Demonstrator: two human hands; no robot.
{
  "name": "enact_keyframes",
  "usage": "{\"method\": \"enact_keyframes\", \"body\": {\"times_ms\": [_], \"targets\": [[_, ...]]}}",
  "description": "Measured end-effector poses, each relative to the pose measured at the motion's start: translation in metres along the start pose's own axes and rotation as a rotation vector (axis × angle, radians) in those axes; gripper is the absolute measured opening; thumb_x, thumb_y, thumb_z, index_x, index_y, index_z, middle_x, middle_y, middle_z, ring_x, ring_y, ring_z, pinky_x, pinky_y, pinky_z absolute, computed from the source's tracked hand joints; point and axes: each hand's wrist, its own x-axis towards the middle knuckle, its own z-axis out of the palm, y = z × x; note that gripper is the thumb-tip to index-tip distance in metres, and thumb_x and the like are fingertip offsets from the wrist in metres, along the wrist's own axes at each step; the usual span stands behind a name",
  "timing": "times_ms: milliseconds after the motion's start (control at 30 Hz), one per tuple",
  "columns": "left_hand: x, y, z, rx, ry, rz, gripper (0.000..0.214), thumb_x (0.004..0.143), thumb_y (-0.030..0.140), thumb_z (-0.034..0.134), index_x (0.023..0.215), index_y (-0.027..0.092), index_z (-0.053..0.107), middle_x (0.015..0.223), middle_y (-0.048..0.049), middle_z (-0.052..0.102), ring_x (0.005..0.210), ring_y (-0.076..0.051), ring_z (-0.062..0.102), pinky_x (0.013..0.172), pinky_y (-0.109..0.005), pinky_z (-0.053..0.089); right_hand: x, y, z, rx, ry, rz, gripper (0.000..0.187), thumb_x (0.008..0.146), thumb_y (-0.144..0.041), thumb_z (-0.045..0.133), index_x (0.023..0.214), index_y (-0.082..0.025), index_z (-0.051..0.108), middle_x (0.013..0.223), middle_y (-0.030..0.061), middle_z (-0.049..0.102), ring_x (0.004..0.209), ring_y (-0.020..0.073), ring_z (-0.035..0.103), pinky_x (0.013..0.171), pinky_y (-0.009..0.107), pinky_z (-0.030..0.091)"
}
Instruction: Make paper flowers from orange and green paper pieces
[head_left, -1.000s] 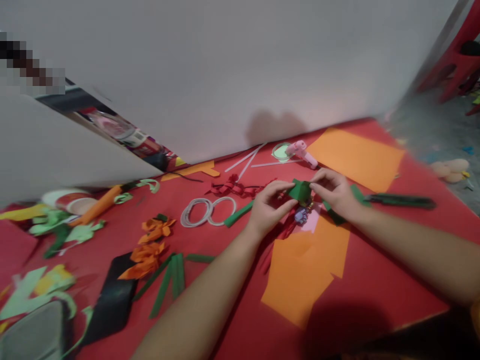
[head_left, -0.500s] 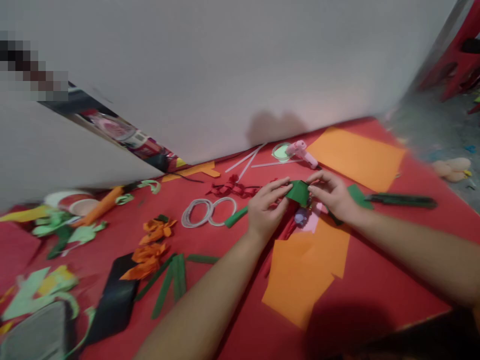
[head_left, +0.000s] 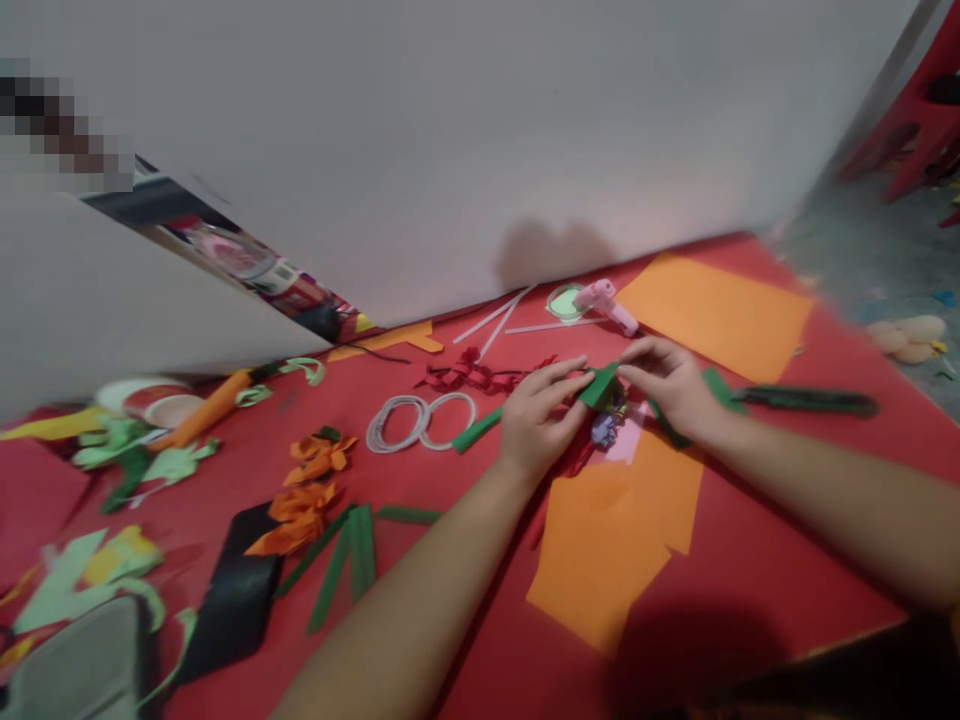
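1. Green paper piece (head_left: 600, 385) is pinched at both ends. The left hand (head_left: 536, 420) has thumb and fingertips closed on its left edge, and the right hand (head_left: 671, 390) has its fingertips closed narrowly on the right edge.
2. The piece is held just above the red table (head_left: 750, 560), a little in front of the pink glue gun (head_left: 609, 303), on the person's side of it.
3. Under the piece, also in front of the glue gun, sits a small purple flower (head_left: 602, 430) on a scrap of pink paper.
4. Farther in front of the glue gun lies a cut orange sheet (head_left: 615, 540). A larger orange sheet (head_left: 712, 315) lies just to the gun's right.
5. Left of the glue gun lie thin white sticks (head_left: 499, 320). In front and to the left of it are curled red strips (head_left: 469, 375), then white rings (head_left: 420, 420).
6. Well to the gun's left and nearer the person lie orange paper flowers (head_left: 307, 480), green strips (head_left: 352, 560) and a black object (head_left: 232, 600).
7. Right of the gun and in front of the larger sheet lies a long dark tool (head_left: 806, 402). It is too blurred to identify.
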Motion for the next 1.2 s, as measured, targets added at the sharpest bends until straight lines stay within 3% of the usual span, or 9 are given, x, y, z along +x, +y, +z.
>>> {"method": "enact_keyframes", "body": {"times_ms": [400, 600, 733, 833, 900, 1067, 1200], "targets": [[0.0, 0.003, 0.005, -0.192, 0.044, -0.084, 0.015, 0.098, 0.026, 0.076, 0.112, 0.026, 0.083, 0.122, -0.0092, 0.083, 0.111, -0.022, 0.081, 0.091, -0.037, 0.068, -0.002, -0.006, 0.002, -0.161, -0.041, -0.115, 0.025, 0.085, -0.046, 0.089, 0.089, -0.025, 0.079, 0.09, 0.0028, 0.075, 0.086, 0.0191, 0.068, 0.081, 0.034, 0.058], [-0.002, 0.002, 0.004, -0.214, 0.148, -0.035, 0.012, 0.096, 0.017, 0.077, 0.102, 0.026, 0.082, 0.111, -0.0055, 0.084, 0.103, -0.02, 0.081, 0.094, -0.038, 0.067, -0.009, -0.007, 0.004, -0.142, -0.066, 0.083, 0.035, 0.087, -0.046, 0.088, 0.111, -0.026, 0.073, 0.099, 0.0018, 0.073, 0.074, 0.0148, 0.065, 0.066, 0.03, 0.056], [-0.002, 0.004, 0.002, -0.222, 0.195, -0.001, 0.019, 0.094, 0.012, 0.077, 0.104, 0.027, 0.083, 0.107, -0.0039, 0.083, 0.099, -0.018, 0.08, 0.09, -0.035, 0.067, -0.008, -0.005, 0.005, 0.024, -0.117, 0.153, 0.043, 0.084, -0.043, 0.092, 0.116, -0.027, 0.069, 0.123, 0.0048, 0.075, 0.092, 0.0171, 0.073, 0.077, 0.031, 0.062], [-0.002, 0.005, 0.001, -0.182, 0.205, 0.012, 0.016, 0.094, 0.014, 0.078, 0.103, 0.027, 0.084, 0.106, -0.0043, 0.083, 0.097, -0.018, 0.08, 0.087, -0.035, 0.067, -0.004, -0.003, 0.004, 0.157, -0.19, 0.177, 0.051, 0.08, -0.039, 0.096, 0.122, -0.029, 0.068, 0.126, 0.0054, 0.076, 0.106, 0.0197, 0.074, 0.087, 0.032, 0.063], [-0.001, 0.005, 0.001, -0.175, 0.211, 0.015, 0.016, 0.094, 0.014, 0.078, 0.103, 0.026, 0.084, 0.106, -0.0044, 0.083, 0.097, -0.018, 0.079, 0.087, -0.035, 0.067, -0.001, -0.001, 0.002, 0.21, -0.215, 0.204, 0.055, 0.077, -0.037, 0.098, 0.123, -0.029, 0.069, 0.121, 0.0049, 0.077, 0.105, 0.0196, 0.074, 0.086, 0.031, 0.063], [-0.001, 0.0, 0.003, -0.154, 0.19, -0.034, 0.012, 0.095, 0.017, 0.076, 0.102, 0.026, 0.083, 0.103, -0.0044, 0.081, 0.097, -0.018, 0.078, 0.09, -0.036, 0.066, 0.004, 0.001, -0.002, 0.242, -0.104, 0.214, 0.049, 0.073, -0.034, 0.098, 0.114, -0.029, 0.072, 0.108, -0.0001, 0.074, 0.088, 0.0148, 0.07, 0.078, 0.028, 0.062], [0.0, -0.003, 0.005, -0.164, 0.177, -0.072, 0.009, 0.096, 0.02, 0.076, 0.099, 0.025, 0.082, 0.103, -0.0052, 0.08, 0.099, -0.019, 0.077, 0.093, -0.038, 0.066, 0.004, 0.003, -0.003, 0.219, -0.063, 0.171, 0.046, 0.074, -0.037, 0.097, 0.112, -0.029, 0.072, 0.11, -0.0001, 0.072, 0.087, 0.0149, 0.069, 0.08, 0.03, 0.063]]}}
